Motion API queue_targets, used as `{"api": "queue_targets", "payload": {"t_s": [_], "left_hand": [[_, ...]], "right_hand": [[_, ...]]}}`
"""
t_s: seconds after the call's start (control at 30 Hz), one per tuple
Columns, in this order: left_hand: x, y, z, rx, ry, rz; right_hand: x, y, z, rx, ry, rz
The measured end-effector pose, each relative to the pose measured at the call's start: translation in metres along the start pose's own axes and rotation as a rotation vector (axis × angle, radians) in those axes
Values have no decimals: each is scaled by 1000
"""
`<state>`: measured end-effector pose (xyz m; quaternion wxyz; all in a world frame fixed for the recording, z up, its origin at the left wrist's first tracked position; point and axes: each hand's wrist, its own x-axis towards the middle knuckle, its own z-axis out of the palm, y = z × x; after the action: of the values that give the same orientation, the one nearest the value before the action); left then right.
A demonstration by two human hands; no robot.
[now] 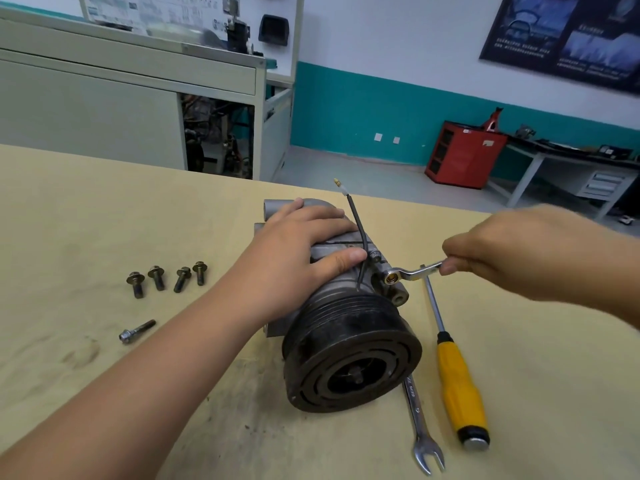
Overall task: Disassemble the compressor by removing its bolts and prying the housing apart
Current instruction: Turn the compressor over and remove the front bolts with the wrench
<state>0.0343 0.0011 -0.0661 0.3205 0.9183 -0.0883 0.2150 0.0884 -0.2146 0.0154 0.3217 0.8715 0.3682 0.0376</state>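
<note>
Compressor (pixel 346 323) lies on its side on the desk (pixel 104 209), pulley (pixel 353 355) toward the viewer, left grip (pixel 301 244) pressing near-straight fingers over its housing (pixel 332 282), right grip (pixel 512 251) pinching an offset ring wrench (pixel 414 271) seated on a housing bolt (pixel 391 279), five loose bolts (pixel 156 278) lying to its left, stamped marks on the open-end spanner (pixel 415 410) beside it unreadable.

A red cabinet (pixel 464 154) stands far right against the teal wall (pixel 363 109), a dark poster (pixel 568 36) above it, and a grey workbench (pixel 104 98) far left.
</note>
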Motion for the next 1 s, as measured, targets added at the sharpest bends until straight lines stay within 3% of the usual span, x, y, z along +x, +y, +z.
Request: {"api": "queue_targets", "payload": {"t_s": [0.1,0.2,0.33,0.4,0.47,0.77,1.0], "left_hand": [[0,-3,2,6,4,-10],[1,-6,3,-2,-11,-8],[6,-4,5,3,58,-39],[5,-7,6,22,5,0],[4,-10,5,40,-26,7],[4,-7,5,23,-22,-12],[3,-6,5,9,18,-11]], "right_hand": [[-1,-13,-44,-209,-74,37],[2,-46,-77,-315,123,-25],[11,-82,-89,-142,163,-117],[4,-77,-86,-315,184,-156],[-10,-69,-84,-395,100,-83],[-4,-68,-75,-403,267,-47],[-9,-43,-75,-552,199,-170]]}}
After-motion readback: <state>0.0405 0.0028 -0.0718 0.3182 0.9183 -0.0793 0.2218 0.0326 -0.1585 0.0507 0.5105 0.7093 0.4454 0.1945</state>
